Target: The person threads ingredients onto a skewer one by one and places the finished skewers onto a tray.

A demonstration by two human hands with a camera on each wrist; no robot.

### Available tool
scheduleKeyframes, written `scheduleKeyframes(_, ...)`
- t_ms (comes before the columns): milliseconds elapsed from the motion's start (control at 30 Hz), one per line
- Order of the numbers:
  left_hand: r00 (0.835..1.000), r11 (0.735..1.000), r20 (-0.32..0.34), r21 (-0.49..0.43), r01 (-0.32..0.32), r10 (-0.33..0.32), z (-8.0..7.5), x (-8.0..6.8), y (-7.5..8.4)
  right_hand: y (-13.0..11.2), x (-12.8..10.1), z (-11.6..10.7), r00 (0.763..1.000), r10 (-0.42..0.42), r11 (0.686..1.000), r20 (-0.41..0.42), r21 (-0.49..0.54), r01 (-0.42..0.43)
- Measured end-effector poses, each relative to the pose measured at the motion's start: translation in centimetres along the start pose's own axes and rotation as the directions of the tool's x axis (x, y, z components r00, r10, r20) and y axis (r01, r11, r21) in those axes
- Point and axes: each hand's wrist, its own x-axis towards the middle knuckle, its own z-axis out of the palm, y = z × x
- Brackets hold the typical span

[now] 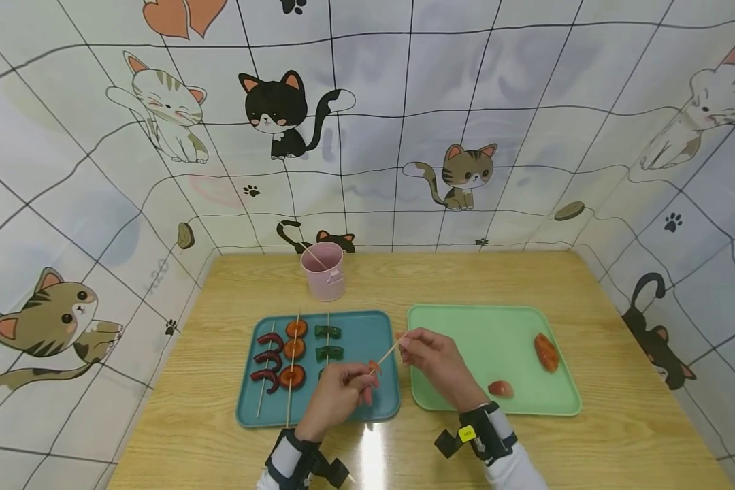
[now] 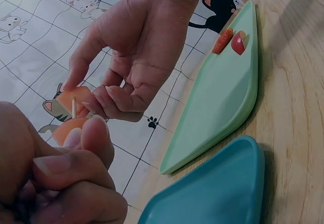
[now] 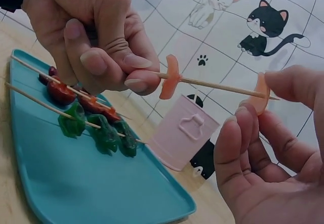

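My left hand [image 1: 343, 395] pinches a thin wooden skewer [image 3: 217, 86] above the right edge of the blue tray [image 1: 376, 401]. One orange sausage slice [image 3: 170, 77] is threaded on the skewer just beyond my left fingertips [image 3: 136, 72]. My right hand [image 1: 431, 354] pinches a second orange slice [image 3: 262, 93] at the skewer's pointed tip. In the left wrist view the skewer tip [image 2: 74, 107] stands through that slice [image 2: 71, 98]. The blue tray holds three finished skewers with dark red, orange and green pieces [image 1: 294, 350].
A green tray [image 1: 484, 327] to the right holds a sausage chunk [image 1: 546, 352] and a smaller cut piece [image 1: 500, 388]. A pink cup [image 1: 324, 271] with a skewer in it stands behind the blue tray. Cat-patterned cloth walls surround the wooden table [image 1: 618, 422].
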Motion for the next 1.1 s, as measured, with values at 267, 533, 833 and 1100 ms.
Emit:
scheduleKeyframes(267, 1.000, 1.000, -0.006, 0.004, -0.003, 0.003, 0.1, 0.2, 0.2, -0.5, 0.1, 0.1, 0.998, 0.006, 0.994, -0.070, -0.108, -0.014)
scheduleKeyframes(533, 1.000, 0.999, 0.018, -0.036, -0.007, 0.007, 0.2, 0.2, -0.2, 0.4, 0.1, 0.4, 0.998, 0.014, 0.999, -0.058, -0.035, -0.016)
scheduleKeyframes(833, 1.000, 0.996, -0.023, -0.090, 0.014, -0.016, 0.3, 0.3, -0.6, 0.5, -0.2, 1.7, 0.993, -0.014, 0.995, -0.118, -0.104, 0.001)
scheduleKeyframes(1100, 0.998, 0.994, -0.029, -0.093, 0.052, -0.055, 0.7, 0.5, -0.3, 1.2, -0.1, 2.9, 0.989, 0.009, 0.999, -0.144, -0.045, -0.015)
